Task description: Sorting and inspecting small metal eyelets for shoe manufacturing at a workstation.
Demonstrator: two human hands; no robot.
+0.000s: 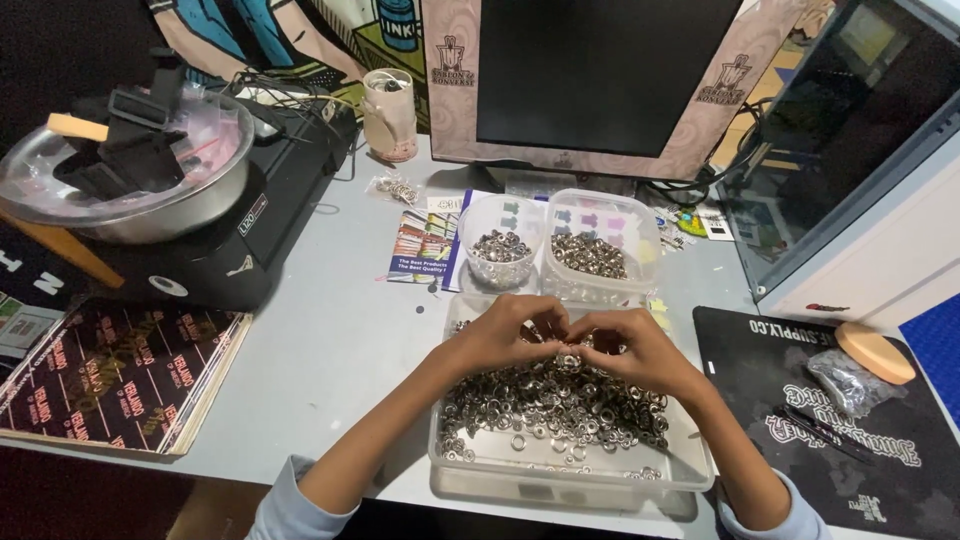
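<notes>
At the bottom centre of the frame, a shallow clear plastic tray held a heap of small silver metal rings. Above the heap, the left hand and right hand met with fingers curled, pinching a few rings between their fingertips. At lower left lay a stack of dark printed sheets with red lettering; at lower right, a black mat with white lettering carried a round tan disc. Beyond the tray stood a round clear tub and a square clear tub, both holding rings, beside a striped blue leaflet. Farther back, at upper left, sat a steel bowl; at top centre, a dark monitor.
</notes>
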